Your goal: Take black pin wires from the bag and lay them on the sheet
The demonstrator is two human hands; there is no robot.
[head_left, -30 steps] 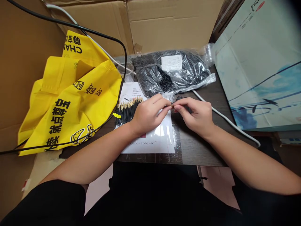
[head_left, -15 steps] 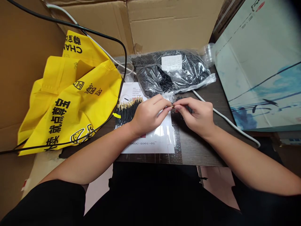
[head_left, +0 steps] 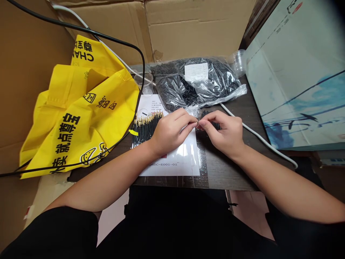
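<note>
My left hand (head_left: 171, 131) and right hand (head_left: 228, 131) meet at the fingertips, pinching a tiny piece (head_left: 198, 123) too hidden to identify, near the printed sheet's (head_left: 185, 167) right edge. Gold-tipped black wires (head_left: 145, 129) lie beside my left wrist; a clear plastic bag (head_left: 212, 82) sits beyond.

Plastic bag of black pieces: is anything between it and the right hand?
Yes. A small heap of black pieces lies partly hidden by the right hand, on the near side of the plastic bag. To the heap's right, a white cable also runs between them.
</note>
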